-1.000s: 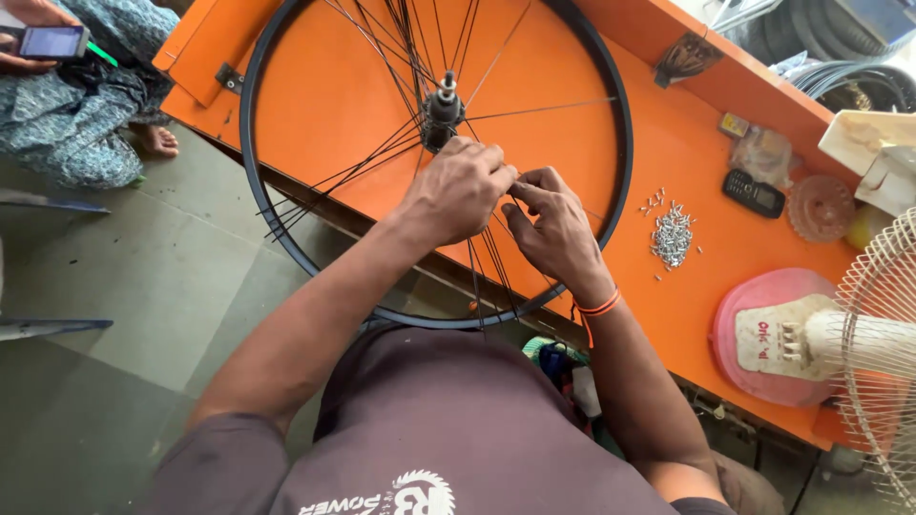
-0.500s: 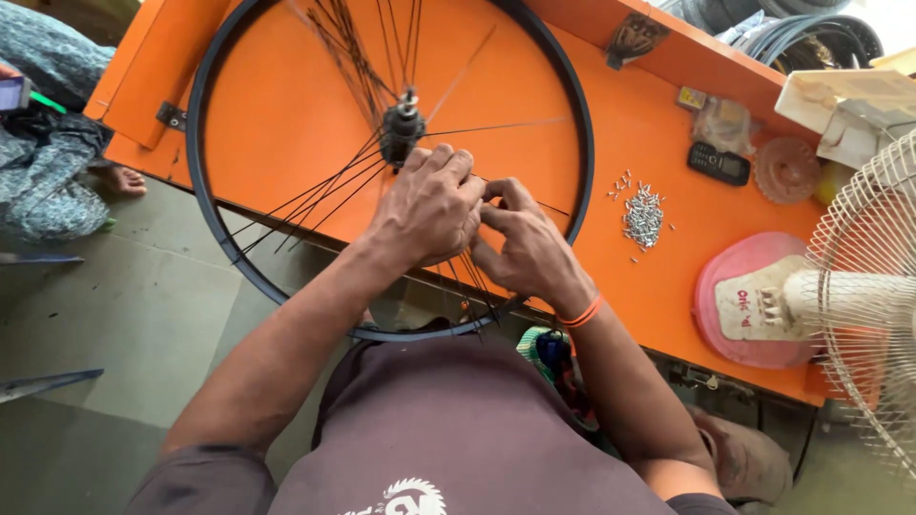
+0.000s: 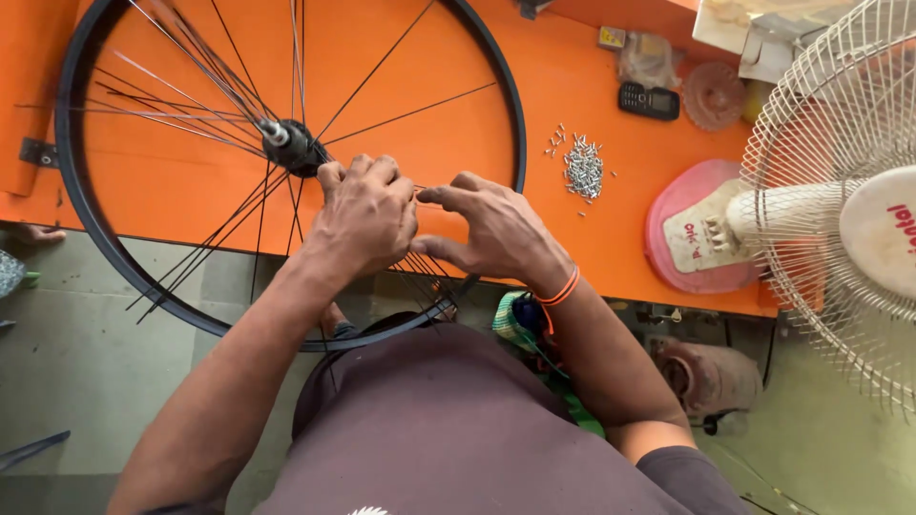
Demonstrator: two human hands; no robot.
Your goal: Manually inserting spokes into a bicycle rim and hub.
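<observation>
Orange workbench [image 3: 572, 86] lying under everything. Left hand [image 3: 367, 217] curling shut over thin spokes [image 3: 191, 86] just beside the hub [image 3: 291, 145]; right hand [image 3: 496, 229] pinching fingers together on a spoke end, touching the left. Black wheel rim [image 3: 72, 205] lying flat, overhanging the bench edge. Loose heap of small silver nipples [image 3: 582, 170] sitting nearby, phone [image 3: 649, 100] and white fan [image 3: 840, 210] farther right.

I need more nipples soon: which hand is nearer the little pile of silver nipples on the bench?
Right. The right hand sits just left of the pile of silver nipples; the left hand is farther away, beside the hub.
</observation>
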